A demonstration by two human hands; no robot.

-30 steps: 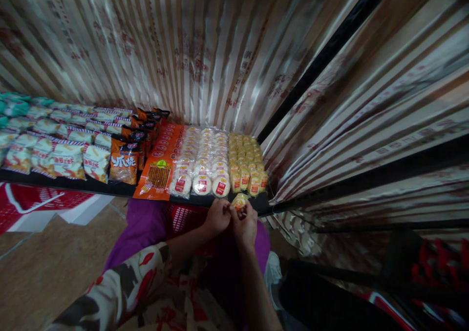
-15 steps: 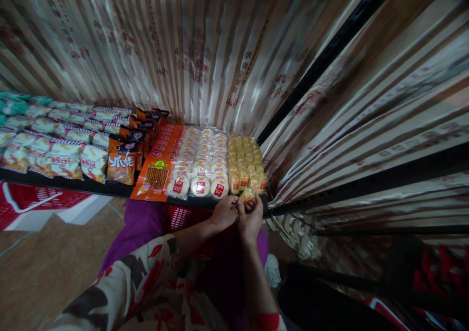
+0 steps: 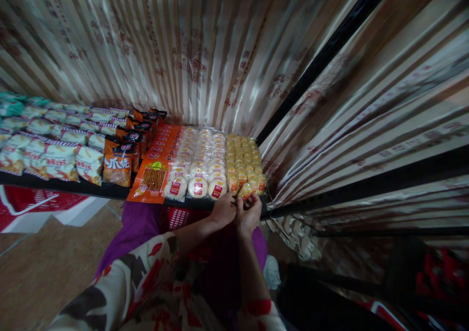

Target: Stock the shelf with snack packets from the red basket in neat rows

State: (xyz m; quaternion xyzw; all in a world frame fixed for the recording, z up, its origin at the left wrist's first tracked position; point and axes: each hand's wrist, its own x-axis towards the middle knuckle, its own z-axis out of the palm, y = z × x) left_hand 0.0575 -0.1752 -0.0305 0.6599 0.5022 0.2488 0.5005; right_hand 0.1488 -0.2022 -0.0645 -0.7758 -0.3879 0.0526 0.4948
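Note:
A small yellow wrapped snack packet (image 3: 245, 191) lies tilted at the front end of the yellow packet rows (image 3: 244, 157). My right hand (image 3: 249, 215) grips it between thumb and fingers, just over the shelf's front edge. Close by on the left, my left hand (image 3: 223, 211) is closed, its fingertips near the packet's left side; what they pinch is hidden. Round white crackers in clear wrap (image 3: 198, 187), with red labels, stand in several rows left of the yellow ones. Beside these lies a flat orange snack bag (image 3: 151, 178).
Black-and-orange bags (image 3: 117, 164) and white snack bags (image 3: 61, 160) fill the shelf's left part. Striped curtain (image 3: 205, 52) hangs behind, crossed by a black pole (image 3: 311, 72). Beneath the shelf are a red basket (image 3: 179, 217) and another red basket (image 3: 32, 206).
The yellow packet has moved slightly back and down against the front of its rows, with my right hand still on it. My left fingertips have come slightly apart from my right thumb.

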